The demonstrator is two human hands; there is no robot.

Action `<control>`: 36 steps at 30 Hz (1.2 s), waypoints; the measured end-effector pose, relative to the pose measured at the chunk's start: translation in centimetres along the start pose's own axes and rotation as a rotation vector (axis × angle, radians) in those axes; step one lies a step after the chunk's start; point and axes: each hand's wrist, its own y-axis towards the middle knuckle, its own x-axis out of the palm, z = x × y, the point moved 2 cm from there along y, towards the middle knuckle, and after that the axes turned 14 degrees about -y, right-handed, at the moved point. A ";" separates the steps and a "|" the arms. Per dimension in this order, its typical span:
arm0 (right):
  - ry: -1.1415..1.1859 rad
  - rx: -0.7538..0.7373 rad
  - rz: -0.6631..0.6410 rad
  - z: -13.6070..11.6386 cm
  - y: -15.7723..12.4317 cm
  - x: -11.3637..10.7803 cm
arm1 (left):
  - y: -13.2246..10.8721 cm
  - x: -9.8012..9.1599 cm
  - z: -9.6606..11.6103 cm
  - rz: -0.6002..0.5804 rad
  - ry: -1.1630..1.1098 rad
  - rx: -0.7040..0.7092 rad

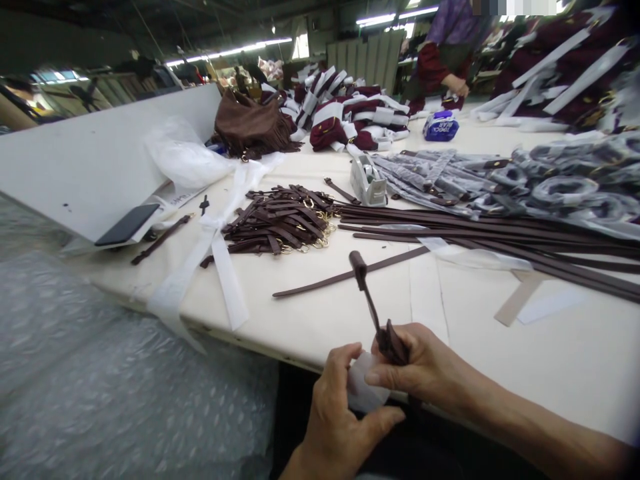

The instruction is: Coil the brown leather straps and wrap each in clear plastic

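My right hand (420, 367) is closed on a dark brown leather strap (373, 310); one end stands up above the fingers, with a small loop at its tip. Under my right thumb lies a translucent white wrapping sheet (364, 393). My left hand (340, 413) curls around the sheet's left side, its index finger at the edge and its thumb stretched below. The lower part of the strap is hidden. Beyond my hands, a single long brown strap (345, 275) lies on the white table (300, 323). Behind it is a pile of short brown straps with gold-coloured rings (280, 220).
A tape dispenser (367, 181) stands beside long brown straps (475, 233) and plastic-wrapped straps (550, 177). White strips (227, 283) hang over the front edge. A brown fringed bag (253, 127), wrapped maroon bags (350, 120) and a blue packet (440, 127) are behind. A co-worker's hand (456, 85) shows farther back.
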 end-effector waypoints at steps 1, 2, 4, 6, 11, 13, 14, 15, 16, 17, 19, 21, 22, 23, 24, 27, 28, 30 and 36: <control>0.023 0.006 0.007 0.1 0.1 0.2 | 0.1 0.4 0.1 -0.002 0.004 0.020; 0.043 0.007 0.011 0.1 0.1 0.5 | 0.3 0.8 0.1 -0.004 0.010 0.045; 0.066 -0.002 0.025 0.3 0.3 0.8 | 0.5 1.2 -0.1 -0.002 0.031 0.115; 0.062 -0.019 0.048 0.5 0.4 0.9 | 0.6 1.3 -0.5 -0.001 0.073 0.202; 0.060 -0.058 -0.018 0.4 0.6 -0.2 | 0.2 0.6 -1.7 0.012 0.257 0.405; 0.051 -0.042 -0.043 0.1 0.4 -1.0 | 0.1 0.3 -1.9 0.016 0.315 0.436; 0.048 -0.032 -0.056 0.0 0.3 -1.3 | 0.2 0.2 -1.8 0.017 0.335 0.449; 0.053 -0.026 -0.076 -0.2 0.1 -1.5 | 0.2 0.2 -1.8 0.023 0.354 0.459; 0.062 -0.026 -0.102 -0.3 0.0 -1.7 | 0.3 0.1 -1.7 0.032 0.373 0.470; 0.071 -0.031 -0.130 -0.3 0.0 -1.7 | 0.3 0.1 -1.6 0.039 0.390 0.480; 0.075 -0.042 -0.175 -0.3 -0.1 -1.6 | 0.5 0.2 -1.5 0.046 0.413 0.498; 0.051 -0.045 -0.193 0.0 -0.1 -1.4 | 0.6 0.3 -1.4 0.043 0.424 0.520; 0.036 -0.044 -0.190 0.2 -0.1 -1.3 | 0.6 0.3 -1.3 0.041 0.425 0.533; 0.023 -0.042 -0.184 0.3 -0.1 -1.2 | 0.6 0.3 -1.3 0.039 0.427 0.542; 0.016 -0.039 -0.182 0.5 -0.1 -1.1 | 0.7 0.4 -1.2 0.035 0.428 0.544; 0.028 -0.028 -0.189 0.5 0.0 -0.9 | 0.7 0.3 -1.1 0.029 0.437 0.530; 0.041 -0.025 -0.191 0.5 -0.1 -0.9 | 0.7 0.3 -1.1 0.031 0.444 0.527; 0.057 -0.029 -0.194 0.3 -0.2 -1.0 | 0.7 0.2 -1.1 0.033 0.455 0.524; -0.004 -0.025 -0.166 0.5 -0.4 -1.0 | 0.8 0.4 -0.9 0.035 0.495 0.536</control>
